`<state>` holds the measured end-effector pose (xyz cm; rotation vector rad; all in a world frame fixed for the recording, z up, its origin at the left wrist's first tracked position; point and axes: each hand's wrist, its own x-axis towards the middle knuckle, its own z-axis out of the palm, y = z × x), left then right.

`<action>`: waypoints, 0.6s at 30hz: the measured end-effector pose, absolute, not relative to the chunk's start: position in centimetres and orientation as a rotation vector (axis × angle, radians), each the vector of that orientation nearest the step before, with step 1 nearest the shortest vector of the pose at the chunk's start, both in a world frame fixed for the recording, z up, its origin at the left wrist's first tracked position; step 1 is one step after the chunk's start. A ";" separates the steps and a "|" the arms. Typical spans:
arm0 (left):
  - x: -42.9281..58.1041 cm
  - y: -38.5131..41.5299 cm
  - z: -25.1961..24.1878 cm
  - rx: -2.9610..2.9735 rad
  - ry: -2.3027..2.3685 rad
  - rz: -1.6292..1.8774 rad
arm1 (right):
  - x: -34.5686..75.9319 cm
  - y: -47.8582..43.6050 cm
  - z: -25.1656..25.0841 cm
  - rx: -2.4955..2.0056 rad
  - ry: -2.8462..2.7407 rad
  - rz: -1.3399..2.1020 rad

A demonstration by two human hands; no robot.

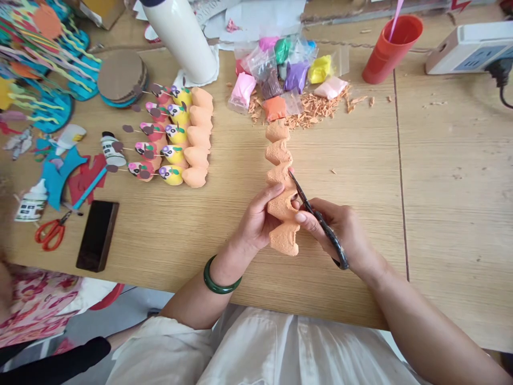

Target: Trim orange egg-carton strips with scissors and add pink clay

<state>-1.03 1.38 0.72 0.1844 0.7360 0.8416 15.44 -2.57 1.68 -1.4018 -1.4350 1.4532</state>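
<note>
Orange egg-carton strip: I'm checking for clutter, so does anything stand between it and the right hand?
Only the black scissors held in the right hand, their tip at the edge of the egg-carton strip. Nothing else visible intervenes.

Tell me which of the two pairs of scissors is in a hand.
The black-handled scissors, held in the right hand with their blades at the peach egg-carton strip. The orange-handled scissors lie on the table near the dark phone.

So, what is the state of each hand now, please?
Left hand: closed, holding the orange strip.
Right hand: closed, holding the black scissors.
</note>
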 end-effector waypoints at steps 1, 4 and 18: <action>-1.0 1.4 0.7 0.197 0.730 0.850 | 15.5 -2.5 1.6 -1.386 -1.431 1.473; -0.9 1.3 0.8 0.221 0.756 0.881 | 15.5 -2.3 1.6 -1.333 -1.390 1.526; -0.8 1.0 0.8 0.297 0.872 0.921 | 15.1 -3.0 1.4 -1.409 -1.398 1.461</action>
